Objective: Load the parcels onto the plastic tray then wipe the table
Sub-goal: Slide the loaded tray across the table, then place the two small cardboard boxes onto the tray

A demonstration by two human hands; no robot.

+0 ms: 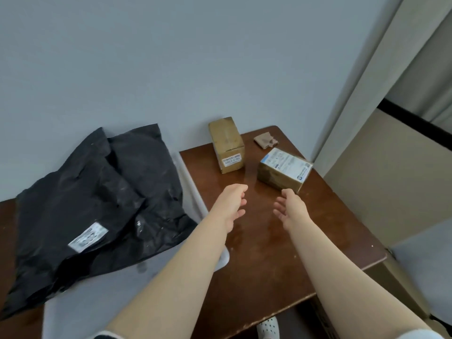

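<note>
Parcels lie in two places. Two black bags (97, 192) are heaped on the grey tray (193, 192) at the left, the nearer one showing a white label. Two boxes stand on the bare brown table (281, 253) to the tray's right. The plain box (227, 145) stands upright against the wall at the far edge. The labelled box (285, 168) lies to its right and a little nearer, turned at an angle.

Both arms reach forward over the table, palms facing each other. The right hand (291, 209) is spread and holds nothing; its fingertips are just beside the labelled box's near corner, apart from it. The left hand (232, 204) has loosely bent fingers and also holds nothing. It hovers between the tray's rim and the boxes, with the plain box straight beyond it and clearly apart. The left forearm crosses the tray's near right corner.

A crumpled brown cloth (265, 140) lies near the table's far edge, behind the labelled box.
</note>
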